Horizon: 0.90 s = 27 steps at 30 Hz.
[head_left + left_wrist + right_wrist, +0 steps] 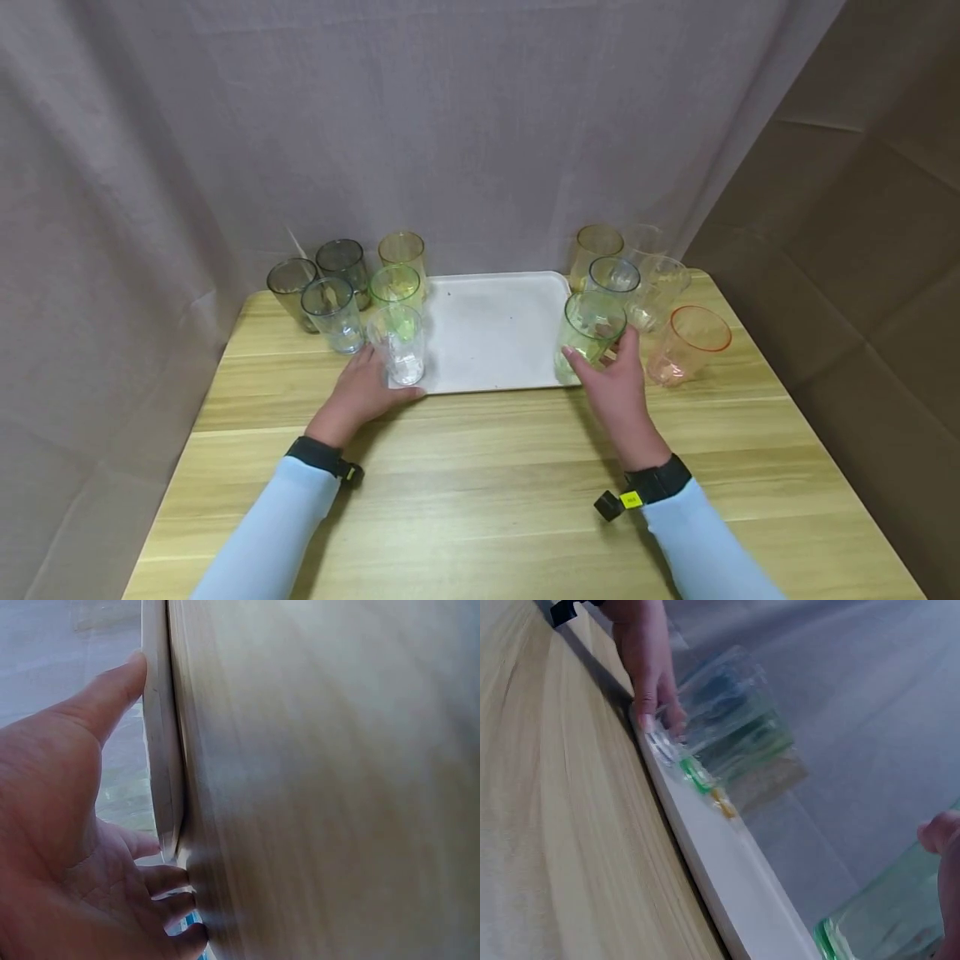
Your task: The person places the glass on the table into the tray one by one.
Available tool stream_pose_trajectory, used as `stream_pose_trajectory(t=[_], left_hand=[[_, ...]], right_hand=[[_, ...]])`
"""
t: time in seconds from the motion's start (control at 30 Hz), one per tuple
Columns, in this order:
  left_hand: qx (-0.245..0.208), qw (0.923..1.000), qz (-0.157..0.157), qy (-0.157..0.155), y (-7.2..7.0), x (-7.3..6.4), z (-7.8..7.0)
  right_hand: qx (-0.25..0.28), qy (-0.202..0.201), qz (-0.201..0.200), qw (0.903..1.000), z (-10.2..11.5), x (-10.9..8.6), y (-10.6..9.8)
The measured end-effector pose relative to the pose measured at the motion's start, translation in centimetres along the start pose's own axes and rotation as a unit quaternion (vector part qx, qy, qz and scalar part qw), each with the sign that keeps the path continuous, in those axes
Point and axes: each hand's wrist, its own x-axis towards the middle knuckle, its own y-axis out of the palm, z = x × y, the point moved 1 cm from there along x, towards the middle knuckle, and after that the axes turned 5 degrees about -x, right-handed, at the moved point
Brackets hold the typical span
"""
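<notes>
My right hand grips a green-tinted glass at the front right corner of a white tray. Part of that hand and the glass show at the edge of the right wrist view. My left hand lies at the tray's front left corner, its thumb against the front edge and its fingers spread by the left side. Close beside it on the tray stands a clear glass, with a bright green-rimmed glass and a yellow-amber glass behind.
Left of the tray stand two dark grey glasses and a blue-grey one. An amber glass and a blue-rimmed glass line the tray's right end. Beyond are clear glasses and an orange-rimmed glass. A grey curtain hangs behind.
</notes>
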Motion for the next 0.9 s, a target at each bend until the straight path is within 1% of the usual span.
stream_pose_trajectory(t=[0.17, 0.33, 0.5, 0.57, 0.7, 0.9], left_hand=[[-0.007, 1.0000, -0.003, 0.001, -0.1, -0.3, -0.2], [0.000, 1.0000, 0.002, -0.006, -0.2, -0.3, -0.3], [0.000, 1.0000, 0.004, -0.003, -0.5, -0.2, -0.4], [0.005, 1.0000, 0.002, -0.003, -0.6, -0.2, -0.4], [0.002, 1.0000, 0.000, -0.002, -0.8, -0.4, -0.5], [0.002, 1.0000, 0.003, -0.004, -0.8, -0.2, -0.6]], right_hand=[[0.002, -0.022, 0.072, 0.9972, 0.2, 1.6, 2.9], [-0.024, -0.036, 0.114, 0.9925, 0.4, 3.8, 6.2], [-0.047, -0.029, 0.157, 0.9860, 1.3, 6.5, 9.5], [-0.044, -0.031, 0.174, 0.9833, 1.6, 7.6, 10.8], [-0.042, -0.034, 0.190, 0.9803, 2.1, 9.6, 13.2], [-0.058, -0.033, 0.203, 0.9770, 2.6, 11.8, 15.5]])
